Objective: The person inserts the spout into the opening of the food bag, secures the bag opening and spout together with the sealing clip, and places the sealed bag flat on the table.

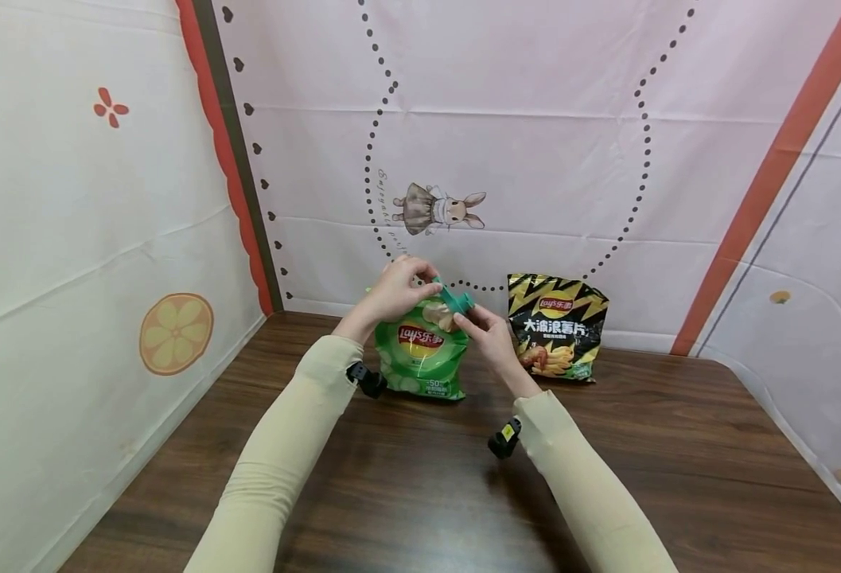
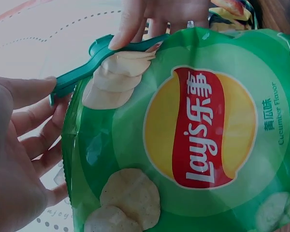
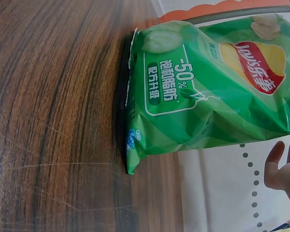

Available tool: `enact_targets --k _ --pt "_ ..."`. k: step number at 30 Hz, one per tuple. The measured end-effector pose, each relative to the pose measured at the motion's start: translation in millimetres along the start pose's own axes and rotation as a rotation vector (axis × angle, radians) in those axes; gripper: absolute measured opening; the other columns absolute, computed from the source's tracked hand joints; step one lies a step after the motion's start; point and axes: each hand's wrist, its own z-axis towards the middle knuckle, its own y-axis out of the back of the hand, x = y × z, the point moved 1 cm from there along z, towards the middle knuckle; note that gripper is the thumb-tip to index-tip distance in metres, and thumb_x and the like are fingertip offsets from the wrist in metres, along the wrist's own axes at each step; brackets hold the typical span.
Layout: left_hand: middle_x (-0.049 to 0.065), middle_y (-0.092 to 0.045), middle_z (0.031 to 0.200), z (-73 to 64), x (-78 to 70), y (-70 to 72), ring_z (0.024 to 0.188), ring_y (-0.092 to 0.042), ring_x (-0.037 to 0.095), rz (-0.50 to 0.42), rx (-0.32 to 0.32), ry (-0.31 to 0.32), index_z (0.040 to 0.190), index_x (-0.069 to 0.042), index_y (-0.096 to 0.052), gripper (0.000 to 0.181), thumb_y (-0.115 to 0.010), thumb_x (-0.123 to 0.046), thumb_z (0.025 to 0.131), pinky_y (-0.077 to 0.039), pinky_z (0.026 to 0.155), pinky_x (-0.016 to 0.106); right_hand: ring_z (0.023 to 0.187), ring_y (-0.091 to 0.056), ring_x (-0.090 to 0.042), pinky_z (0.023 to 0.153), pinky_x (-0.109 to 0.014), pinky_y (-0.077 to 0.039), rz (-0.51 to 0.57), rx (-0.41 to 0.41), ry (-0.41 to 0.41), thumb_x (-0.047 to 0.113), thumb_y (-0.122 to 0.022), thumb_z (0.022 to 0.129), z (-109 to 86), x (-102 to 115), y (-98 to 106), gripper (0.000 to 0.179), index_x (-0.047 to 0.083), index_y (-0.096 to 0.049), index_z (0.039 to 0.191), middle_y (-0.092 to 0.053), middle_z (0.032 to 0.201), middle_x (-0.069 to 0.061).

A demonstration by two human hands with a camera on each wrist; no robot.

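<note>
Pale-yellow fabric sleeves (image 1: 270, 454) nearest, over the dark-brown wood-grain counter (image 1: 406, 501), reaching to a puffed green plastic Lay's chip bag (image 1: 420, 358) standing upright on it. Slim teal-green plastic clip (image 2: 81, 75) is slanted at that bag's upper right corner; can't tell whether film sits between its jaws. Left hand (image 1: 395, 288): thumb and fingers pinch the clip end above the bag. Right hand (image 1: 490, 334): fingers pinch the clip farther along, by the bag's right edge. Black-and-yellow plastic Lay's bag (image 1: 559, 328) stands right of the green one.

Soft glare on the tabletop (image 1: 420, 501)
</note>
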Motion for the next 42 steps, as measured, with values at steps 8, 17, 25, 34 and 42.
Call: enact_targets --k 8,17,25,34,42 --pt "0.003 -0.064 0.102 0.5 1.2 -3.3 0.104 -0.047 0.02 -0.023 -0.023 -0.017 0.099 -0.014 -0.068 0.017 -0.064 -0.028 0.09 -0.033 0.097 0.045 0.111 -0.057 -0.017 0.092 -0.029 -0.048 -0.031 0.012 -0.013 0.015 -0.059 0.094 -2.8 -0.1 3.4 0.04 0.002 -0.052 0.131 -0.056 0.127 -0.021" --pt "0.007 -0.06 0.118 1.3 8.3 -7.7 0.114 -0.044 0.023 -0.033 -0.136 0.03 0.12 -0.008 -0.062 0.038 -0.064 -0.032 0.09 -0.036 0.098 0.044 0.13 -0.042 -0.036 0.106 -0.047 -0.036 -0.09 -0.004 -0.035 0.014 -0.061 0.093 -4.4 -5.7 12.4 0.058 0.003 -0.036 0.144 -0.043 0.142 -0.022" --pt "0.006 -0.063 0.11 1.0 11.2 -5.8 0.107 -0.049 0.021 -0.169 -0.363 0.004 0.108 -0.009 -0.066 0.023 -0.066 -0.023 0.088 -0.035 0.097 0.04 0.136 -0.035 -0.036 0.109 -0.047 -0.032 -0.213 -0.072 -0.168 0.022 -0.061 0.093 -15.4 -0.3 31.3 0.075 -0.001 -0.018 0.149 -0.032 0.149 -0.024" --pt "0.006 -0.066 0.098 -3.1 12.9 -38.9 0.095 -0.053 0.025 -0.217 -0.393 -0.036 0.097 -0.007 -0.067 0.014 -0.069 -0.015 0.085 -0.042 0.086 0.041 0.114 -0.054 -0.022 0.1 -0.046 -0.043 -0.162 -0.132 -0.217 0.022 -0.055 0.097 -27.2 2.8 66.5 0.054 0.003 -0.036 0.143 -0.046 0.138 -0.021" --pt "0.007 -0.066 0.097 -11.2 14.5 -90.0 0.093 -0.055 0.026 -0.256 -0.359 -0.008 0.096 -0.007 -0.068 0.013 -0.07 -0.015 0.086 -0.048 0.083 0.041 0.1 -0.06 -0.008 0.092 -0.037 -0.05 -0.162 -0.187 -0.23 0.03 -0.054 0.097 -36.4 4.6 92.1 0.049 0.005 -0.044 0.139 -0.05 0.131 -0.017"
